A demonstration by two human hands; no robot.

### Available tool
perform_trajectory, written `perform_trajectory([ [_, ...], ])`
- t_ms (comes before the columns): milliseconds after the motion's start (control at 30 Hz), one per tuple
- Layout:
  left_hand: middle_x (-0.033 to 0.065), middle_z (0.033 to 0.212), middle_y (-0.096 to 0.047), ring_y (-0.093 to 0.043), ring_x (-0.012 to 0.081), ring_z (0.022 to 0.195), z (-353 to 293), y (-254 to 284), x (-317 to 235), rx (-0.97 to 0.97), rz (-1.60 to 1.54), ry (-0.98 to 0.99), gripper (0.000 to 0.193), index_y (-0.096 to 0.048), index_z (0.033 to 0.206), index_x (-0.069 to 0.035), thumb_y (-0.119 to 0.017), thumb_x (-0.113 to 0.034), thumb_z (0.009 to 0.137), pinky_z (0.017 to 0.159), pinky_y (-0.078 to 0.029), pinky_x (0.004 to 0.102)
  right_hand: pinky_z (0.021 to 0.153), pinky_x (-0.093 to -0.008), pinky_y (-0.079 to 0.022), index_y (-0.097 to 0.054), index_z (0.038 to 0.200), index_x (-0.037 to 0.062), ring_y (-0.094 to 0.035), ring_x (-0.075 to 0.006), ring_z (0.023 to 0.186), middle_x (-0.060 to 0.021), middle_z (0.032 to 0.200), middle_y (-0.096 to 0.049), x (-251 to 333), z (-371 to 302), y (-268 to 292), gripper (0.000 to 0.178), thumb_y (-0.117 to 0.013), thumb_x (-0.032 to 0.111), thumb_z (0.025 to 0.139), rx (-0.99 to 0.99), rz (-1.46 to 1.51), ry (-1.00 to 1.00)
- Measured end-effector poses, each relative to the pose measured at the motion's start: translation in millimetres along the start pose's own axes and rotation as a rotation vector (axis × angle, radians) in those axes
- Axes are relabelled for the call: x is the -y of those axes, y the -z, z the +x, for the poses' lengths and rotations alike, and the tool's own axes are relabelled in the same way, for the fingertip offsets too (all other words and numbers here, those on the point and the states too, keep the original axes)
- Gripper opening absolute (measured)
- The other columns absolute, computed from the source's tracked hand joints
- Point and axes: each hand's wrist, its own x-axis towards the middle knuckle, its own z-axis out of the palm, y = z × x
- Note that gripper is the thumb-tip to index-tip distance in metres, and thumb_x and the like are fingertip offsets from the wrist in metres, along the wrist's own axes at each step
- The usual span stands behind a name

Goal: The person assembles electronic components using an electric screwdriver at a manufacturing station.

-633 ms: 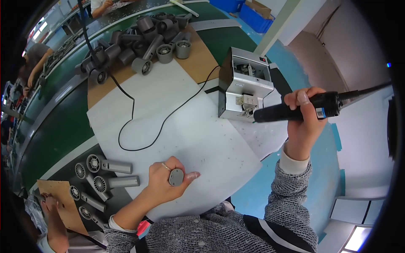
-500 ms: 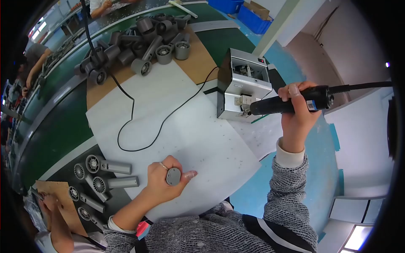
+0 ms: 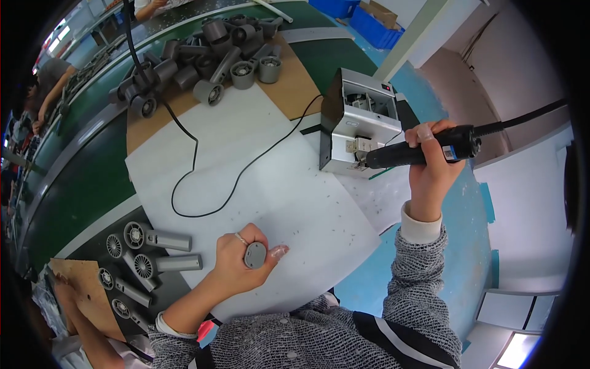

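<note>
My right hand [image 3: 432, 166] is wrapped round a black electric screwdriver [image 3: 393, 155], lying almost level with its cable running off to the right. The screwdriver's tip is at the front outlet of a silver screw feeder [image 3: 349, 127]; whether a screw sits on it is too small to tell. Low over the white work sheet [image 3: 295, 197], my left hand [image 3: 232, 269] is closed round a grey handheld fan part [image 3: 255, 255]. Only its round end with small holes shows above the fingers; the rest is hidden by the hand.
Several grey fans [image 3: 169, 240] lie at the left, and a heap of grey fan housings [image 3: 212, 58] covers cardboard at the back. A black cable [image 3: 236, 184] loops over the sheet. Small dark bits dot the sheet. A co-worker's arm [image 3: 86, 326] is at lower left; blue bins [image 3: 378, 27] stand behind.
The view has shifted slightly. My hands keep their holds, and the screwdriver tip stays at the feeder. At lower left the co-worker's hand has moved a little.
</note>
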Motion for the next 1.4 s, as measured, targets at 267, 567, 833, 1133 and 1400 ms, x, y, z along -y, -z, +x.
perform_trajectory([
  [267,0.0009,0.046,-0.046,-0.044,0.0093,0.038,0,0,4,-0.012,0.000,-0.034,0.031,-0.049,0.068,-0.007,-0.077,-0.014,0.079,0.039,-0.035,0.0239,0.070,-0.0367,-0.047,-0.051,0.091,-0.0007,-0.053,-0.0203,0.068,-0.0119,0.076,-0.055,5,-3,-3,0.016,-0.060,-0.009,0.081,0.003,0.044,0.011],
  [567,0.0013,0.045,-0.044,-0.043,0.0107,0.037,-1,2,2,0.009,0.010,-0.019,0.031,-0.049,0.069,-0.008,-0.078,-0.015,0.079,0.038,-0.033,0.0248,0.067,-0.0355,-0.047,-0.050,0.091,-0.0003,-0.053,-0.0202,0.066,-0.0120,0.075,-0.055,0,-4,-5,0.017,-0.059,-0.010,0.080,0.001,0.003,0.028],
  [833,0.0036,0.053,-0.052,-0.047,0.0138,0.043,0,5,-13,0.123,0.011,0.099,0.026,-0.051,0.070,-0.006,-0.077,-0.008,0.074,0.045,-0.037,0.0256,0.062,-0.0364,-0.046,-0.050,0.087,0.0021,-0.052,-0.0186,0.063,-0.0083,0.075,-0.052,4,5,-17,0.021,-0.064,-0.008,0.076,0.052,-0.046,-0.103],
  [1133,0.0148,0.055,-0.056,-0.059,0.0336,0.050,-5,8,-22,0.226,0.262,0.065,0.031,-0.051,0.077,-0.004,-0.072,-0.025,0.083,0.048,-0.046,0.0389,0.071,-0.0305,-0.040,-0.047,0.098,0.0048,-0.044,-0.0111,0.071,-0.0024,0.078,-0.045,57,-36,-30,0.016,-0.057,0.003,0.086,0.129,0.498,-0.441],
  [1400,0.0146,0.057,-0.056,-0.061,0.0338,0.053,-6,10,-22,0.253,0.152,0.045,0.030,-0.050,0.078,-0.003,-0.071,-0.023,0.083,0.049,-0.047,0.0392,0.066,-0.0308,-0.038,-0.044,0.091,0.0071,-0.041,-0.0104,0.064,-0.0005,0.073,-0.040,81,-65,-68,0.013,-0.056,0.007,0.084,0.158,0.616,-0.340],
])
